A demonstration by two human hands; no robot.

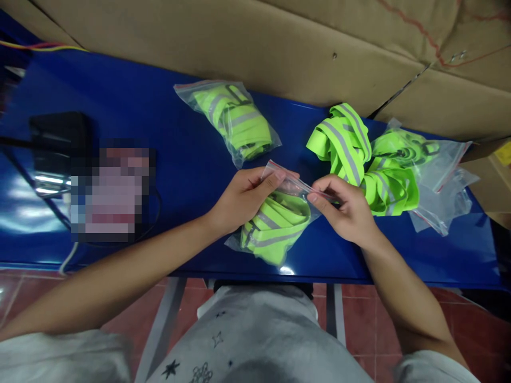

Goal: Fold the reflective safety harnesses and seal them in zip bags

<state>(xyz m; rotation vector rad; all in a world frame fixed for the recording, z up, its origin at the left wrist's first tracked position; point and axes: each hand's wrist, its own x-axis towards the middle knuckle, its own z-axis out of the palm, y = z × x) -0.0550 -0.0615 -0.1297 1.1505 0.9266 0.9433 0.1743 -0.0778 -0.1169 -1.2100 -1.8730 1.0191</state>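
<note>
My left hand [245, 198] and my right hand [343, 207] both pinch the top edge of a clear zip bag [275, 226] that holds a folded neon-yellow reflective strap. The bag lies on the blue table [159, 159] near its front edge. Each hand's thumb and fingers are pressed together on the bag's seal strip. A loose neon strap with grey reflective bands [343, 141] lies just behind my right hand. Another filled, closed bag [233, 119] rests farther back in the middle.
At the right lie a bagged strap [403, 151] and limp clear bags [443, 202]. Cardboard [279, 48] lines the back of the table. A black device [59, 138] and a blurred-out item [112, 189] with cables sit at the left. Red tiled floor shows below.
</note>
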